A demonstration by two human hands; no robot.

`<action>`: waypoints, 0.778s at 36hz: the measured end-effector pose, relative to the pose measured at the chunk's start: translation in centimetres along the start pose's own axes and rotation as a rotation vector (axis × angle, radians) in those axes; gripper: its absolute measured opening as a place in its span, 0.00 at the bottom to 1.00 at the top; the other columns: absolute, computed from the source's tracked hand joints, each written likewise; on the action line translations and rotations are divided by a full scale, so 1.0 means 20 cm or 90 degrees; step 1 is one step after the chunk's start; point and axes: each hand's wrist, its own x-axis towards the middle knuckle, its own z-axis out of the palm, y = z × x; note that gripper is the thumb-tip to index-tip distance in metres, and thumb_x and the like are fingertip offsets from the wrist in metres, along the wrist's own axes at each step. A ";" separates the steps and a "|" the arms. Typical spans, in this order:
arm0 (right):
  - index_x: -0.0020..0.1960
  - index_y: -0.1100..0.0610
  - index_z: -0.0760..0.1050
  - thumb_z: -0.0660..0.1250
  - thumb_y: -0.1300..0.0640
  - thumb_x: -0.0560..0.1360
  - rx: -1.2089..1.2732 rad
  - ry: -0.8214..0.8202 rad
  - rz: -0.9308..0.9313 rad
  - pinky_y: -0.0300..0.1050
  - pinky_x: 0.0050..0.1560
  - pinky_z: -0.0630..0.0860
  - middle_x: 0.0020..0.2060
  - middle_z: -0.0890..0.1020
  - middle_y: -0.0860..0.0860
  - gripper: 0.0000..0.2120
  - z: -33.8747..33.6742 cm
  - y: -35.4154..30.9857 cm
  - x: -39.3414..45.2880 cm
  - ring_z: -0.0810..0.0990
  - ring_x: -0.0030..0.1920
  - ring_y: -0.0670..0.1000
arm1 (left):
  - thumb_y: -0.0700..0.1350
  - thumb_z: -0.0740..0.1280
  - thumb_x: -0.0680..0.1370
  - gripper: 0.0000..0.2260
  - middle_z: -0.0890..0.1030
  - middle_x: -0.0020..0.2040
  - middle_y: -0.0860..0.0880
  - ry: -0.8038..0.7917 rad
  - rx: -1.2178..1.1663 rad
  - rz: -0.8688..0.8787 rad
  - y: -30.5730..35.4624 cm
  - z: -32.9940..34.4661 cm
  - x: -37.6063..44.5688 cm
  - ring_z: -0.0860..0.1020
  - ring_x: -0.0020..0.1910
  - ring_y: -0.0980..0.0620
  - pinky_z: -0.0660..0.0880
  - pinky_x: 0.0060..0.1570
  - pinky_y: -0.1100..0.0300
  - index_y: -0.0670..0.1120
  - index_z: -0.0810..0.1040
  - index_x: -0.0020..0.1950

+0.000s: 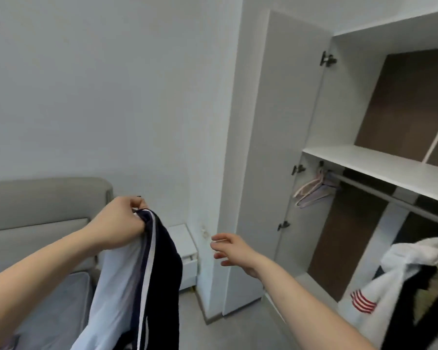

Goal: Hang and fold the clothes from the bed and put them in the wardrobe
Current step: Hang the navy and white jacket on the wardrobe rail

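Navy garment (162, 253) gripped left hand (119, 223), right hand (234, 251) outstretched

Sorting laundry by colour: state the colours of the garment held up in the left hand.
Dark navy with white stripes and a pale blue panel, seen in the head view.

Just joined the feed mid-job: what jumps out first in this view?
The left hand grips a navy garment with white stripes, held up at lower centre in front of the bed. The right hand reaches, fingers spread and holding nothing, toward the open wardrobe, where bare hangers hang at the rail's left end.
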 end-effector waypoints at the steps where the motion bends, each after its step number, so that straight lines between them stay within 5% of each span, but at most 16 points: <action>1: 0.64 0.52 0.74 0.69 0.53 0.79 0.021 0.043 0.014 0.41 0.46 0.78 0.56 0.81 0.49 0.15 -0.08 0.04 0.05 0.82 0.48 0.47 | 0.33 0.63 0.72 0.10 0.72 0.23 0.55 -0.012 0.005 0.007 0.02 0.02 0.04 0.68 0.27 0.52 0.65 0.30 0.59 0.45 0.72 0.32; 8: 0.59 0.56 0.71 0.65 0.62 0.80 0.246 0.368 0.082 0.42 0.33 0.70 0.40 0.76 0.52 0.09 -0.67 0.20 0.44 0.75 0.35 0.50 | 0.35 0.68 0.73 0.08 0.76 0.24 0.51 -0.070 0.002 0.046 0.16 0.17 0.37 0.70 0.24 0.54 0.68 0.30 0.61 0.43 0.77 0.34; 13: 0.55 0.57 0.76 0.66 0.63 0.78 0.212 0.502 0.109 0.40 0.29 0.70 0.35 0.77 0.56 0.07 -1.07 0.33 0.76 0.73 0.30 0.50 | 0.34 0.69 0.71 0.11 0.77 0.26 0.50 -0.124 -0.028 0.020 0.19 0.38 0.65 0.74 0.27 0.52 0.70 0.34 0.60 0.49 0.78 0.33; 16: 0.52 0.59 0.80 0.67 0.63 0.76 0.160 0.544 0.138 0.41 0.27 0.72 0.36 0.79 0.57 0.06 -1.30 0.43 0.95 0.76 0.32 0.53 | 0.36 0.71 0.70 0.10 0.81 0.30 0.46 -0.142 -0.043 -0.002 0.23 0.53 0.85 0.77 0.29 0.50 0.72 0.36 0.59 0.51 0.79 0.36; 23: 0.65 0.60 0.74 0.70 0.59 0.76 0.118 0.546 0.173 0.43 0.29 0.72 0.59 0.80 0.63 0.18 -1.68 0.61 1.34 0.79 0.49 0.58 | 0.37 0.70 0.70 0.04 0.79 0.29 0.48 -0.225 -0.090 -0.028 0.41 0.92 1.26 0.75 0.27 0.52 0.70 0.31 0.63 0.44 0.78 0.39; 28: 0.69 0.60 0.71 0.68 0.60 0.78 0.093 0.547 0.189 0.44 0.32 0.74 0.54 0.79 0.60 0.20 -1.88 0.65 1.52 0.78 0.46 0.58 | 0.36 0.69 0.70 0.05 0.78 0.30 0.51 -0.325 -0.088 -0.012 0.53 1.18 1.50 0.72 0.25 0.52 0.66 0.28 0.63 0.44 0.76 0.39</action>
